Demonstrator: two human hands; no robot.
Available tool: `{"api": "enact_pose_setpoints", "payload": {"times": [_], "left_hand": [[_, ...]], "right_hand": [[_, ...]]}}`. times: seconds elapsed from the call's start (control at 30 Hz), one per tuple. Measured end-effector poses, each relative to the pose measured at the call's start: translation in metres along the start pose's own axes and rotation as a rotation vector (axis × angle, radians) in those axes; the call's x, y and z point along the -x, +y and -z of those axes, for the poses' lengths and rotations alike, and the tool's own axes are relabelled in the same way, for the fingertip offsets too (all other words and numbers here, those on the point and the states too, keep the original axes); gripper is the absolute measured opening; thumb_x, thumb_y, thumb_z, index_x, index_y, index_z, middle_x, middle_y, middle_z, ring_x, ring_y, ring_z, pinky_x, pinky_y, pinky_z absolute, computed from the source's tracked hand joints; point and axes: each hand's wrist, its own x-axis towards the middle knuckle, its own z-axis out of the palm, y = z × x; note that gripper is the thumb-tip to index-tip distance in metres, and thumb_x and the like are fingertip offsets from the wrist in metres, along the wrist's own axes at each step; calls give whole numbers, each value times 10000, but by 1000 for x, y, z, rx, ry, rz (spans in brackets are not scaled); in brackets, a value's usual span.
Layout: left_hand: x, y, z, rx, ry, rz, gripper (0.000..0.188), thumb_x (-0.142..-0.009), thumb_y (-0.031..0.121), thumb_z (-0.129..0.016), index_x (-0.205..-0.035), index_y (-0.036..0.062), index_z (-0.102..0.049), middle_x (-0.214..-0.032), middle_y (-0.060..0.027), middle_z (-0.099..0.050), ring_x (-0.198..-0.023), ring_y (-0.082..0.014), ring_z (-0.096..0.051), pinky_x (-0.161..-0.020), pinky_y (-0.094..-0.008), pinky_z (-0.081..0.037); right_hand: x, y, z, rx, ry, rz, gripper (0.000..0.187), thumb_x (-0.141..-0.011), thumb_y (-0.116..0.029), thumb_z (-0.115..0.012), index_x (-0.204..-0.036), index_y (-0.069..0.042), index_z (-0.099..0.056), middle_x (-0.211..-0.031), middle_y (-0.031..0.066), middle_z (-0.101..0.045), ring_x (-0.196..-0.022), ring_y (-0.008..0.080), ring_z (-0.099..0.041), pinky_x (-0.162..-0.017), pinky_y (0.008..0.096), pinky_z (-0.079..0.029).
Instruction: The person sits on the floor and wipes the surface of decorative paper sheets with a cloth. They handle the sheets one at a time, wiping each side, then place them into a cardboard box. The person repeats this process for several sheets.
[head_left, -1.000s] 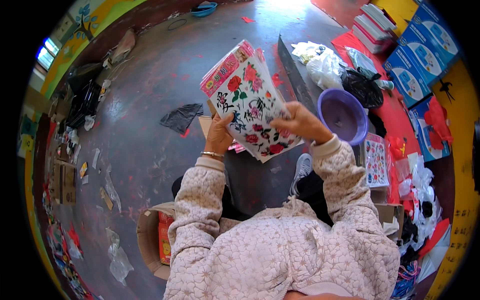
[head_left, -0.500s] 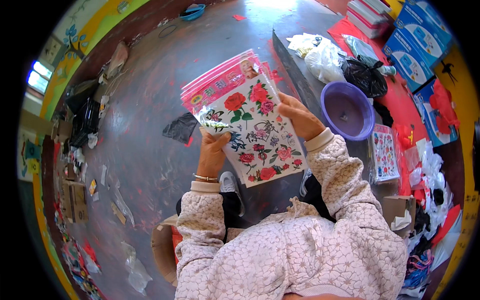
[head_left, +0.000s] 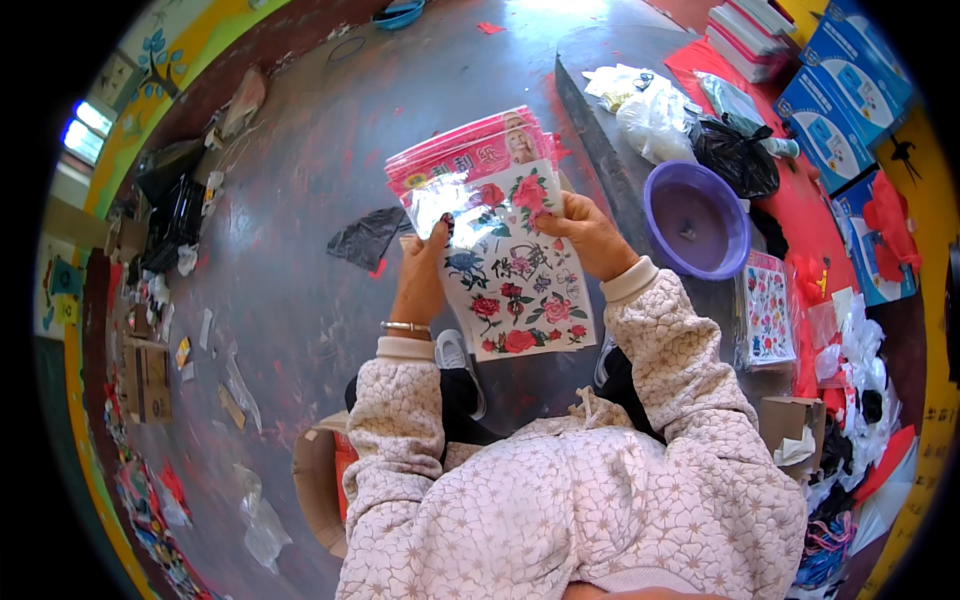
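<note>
Between my two hands I hold up a stack of sticker sheets (head_left: 525, 285) in clear packs, printed with red and pink roses and topped by pink header strips. My left hand (head_left: 422, 275) grips the left edge, its thumb pressed on the front sheet. On the right edge, my right hand (head_left: 594, 236) is closed with its thumb on the front and its fingers mostly hidden behind. Light glares off the plastic near my left thumb. Below the stack, my shoes show on the floor.
Right of my hands stands a purple basin (head_left: 697, 220), with another pile of sticker sheets (head_left: 767, 312) beside it. White plastic bags (head_left: 655, 118) and a black bag (head_left: 735, 158) lie beyond. A cardboard box (head_left: 322, 485) is by my left leg; a black plastic scrap (head_left: 365, 242) lies on the floor.
The stack has turned to sit more upright and shifted slightly. My right hand has moved a little lower and left, its thumb now on the front. My left thumb has risen along the edge.
</note>
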Motion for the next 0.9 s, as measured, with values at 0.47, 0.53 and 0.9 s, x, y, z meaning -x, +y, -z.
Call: {"api": "enact_pose_setpoints", "payload": {"times": [0.47,0.53,0.9], "left_hand": [[-16,14,1,30,-27,-348,186,-833,94,-584,-1008,33,-563,-958,-47,-612,-824,-100,-577,-719,-228,-463],[-20,9,11,43,8,-319,172,-841,97,-575,-1000,31,-562,-957,-44,-612,-825,-99,-577,-725,-224,-461],[-25,12,28,473,-228,-239,151,-850,74,-548,-1000,82,-570,-1017,-61,-611,-950,-200,-576,-851,-356,-460]], "right_hand": [[0,12,8,28,66,-124,233,-808,-19,-545,-1038,12,-562,-943,86,-629,-801,143,-611,-715,259,-504],[-3,13,9,158,9,-45,235,-839,-82,-538,-1053,13,-556,-970,78,-618,-839,132,-591,-744,259,-485],[13,-21,-23,253,-110,-146,514,-930,-432,-335,-1096,13,-530,-948,62,-600,-865,103,-543,-775,235,-425]]}}
